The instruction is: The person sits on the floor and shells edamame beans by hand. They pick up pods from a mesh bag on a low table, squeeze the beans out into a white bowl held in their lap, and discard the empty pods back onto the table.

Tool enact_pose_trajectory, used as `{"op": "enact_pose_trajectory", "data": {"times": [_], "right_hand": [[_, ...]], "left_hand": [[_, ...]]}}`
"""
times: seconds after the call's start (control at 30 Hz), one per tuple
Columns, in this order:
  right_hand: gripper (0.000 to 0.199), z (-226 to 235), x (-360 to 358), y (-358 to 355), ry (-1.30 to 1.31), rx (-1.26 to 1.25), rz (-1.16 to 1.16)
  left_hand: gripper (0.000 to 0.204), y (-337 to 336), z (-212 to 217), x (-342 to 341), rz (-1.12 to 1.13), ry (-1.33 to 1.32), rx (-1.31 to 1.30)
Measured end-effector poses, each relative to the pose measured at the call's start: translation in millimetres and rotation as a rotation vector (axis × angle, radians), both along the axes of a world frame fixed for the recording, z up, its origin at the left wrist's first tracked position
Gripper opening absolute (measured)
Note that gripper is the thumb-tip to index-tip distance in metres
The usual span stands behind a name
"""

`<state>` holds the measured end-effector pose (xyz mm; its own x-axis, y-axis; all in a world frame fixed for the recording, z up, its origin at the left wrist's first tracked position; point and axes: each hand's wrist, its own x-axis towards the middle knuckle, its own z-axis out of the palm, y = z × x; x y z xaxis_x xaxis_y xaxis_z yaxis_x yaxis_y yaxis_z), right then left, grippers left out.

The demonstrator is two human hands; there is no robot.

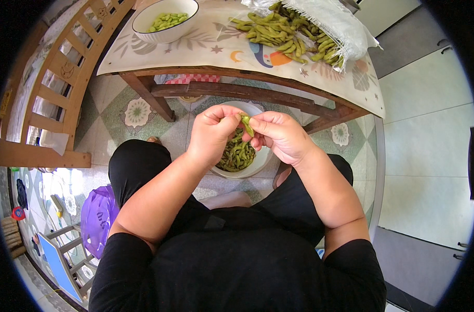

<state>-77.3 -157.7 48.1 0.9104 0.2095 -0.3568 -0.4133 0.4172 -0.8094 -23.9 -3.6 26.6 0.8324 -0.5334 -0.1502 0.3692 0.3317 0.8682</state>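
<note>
Between the fingertips of both my hands is a green soybean pod (246,125). My left hand (214,130) pinches its upper end, and my right hand (280,134) pinches its lower side with thumb and fingers. Below them on the floor stands a white basin (263,159) with many emptied brownish-green pods (236,158) in it; my hands hide part of its rim. On the table at the far left, a white bowl (169,36) with a dark rim holds shelled green beans (168,22). A heap of whole pods (278,32) lies at the far right of the table, partly under a white woven sack (335,26).
The low wooden table (195,60) with a patterned cover spans the far side. A wooden slatted bed frame (55,96) stands at left. Beside my left leg are a purple plastic bag (98,218) and a blue-topped stool (59,265). Pale cabinets (427,125) line the right.
</note>
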Motion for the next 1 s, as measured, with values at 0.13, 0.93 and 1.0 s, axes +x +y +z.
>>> {"op": "enact_pose_trajectory", "data": {"times": [0.13,0.93,1.0], "right_hand": [[0.016,-3,2,-1,0.002,0.039,-0.023],[0.006,-21,9,16,-0.553,-1.046,-0.258],[0.003,-21,8,17,-0.58,-1.117,-0.271]], "left_hand": [[0.012,1,-4,6,-0.168,0.273,-0.245],[0.012,-5,-23,-2,-0.05,0.571,-0.4],[0.012,-5,-22,-4,-0.046,0.535,-0.386]]}}
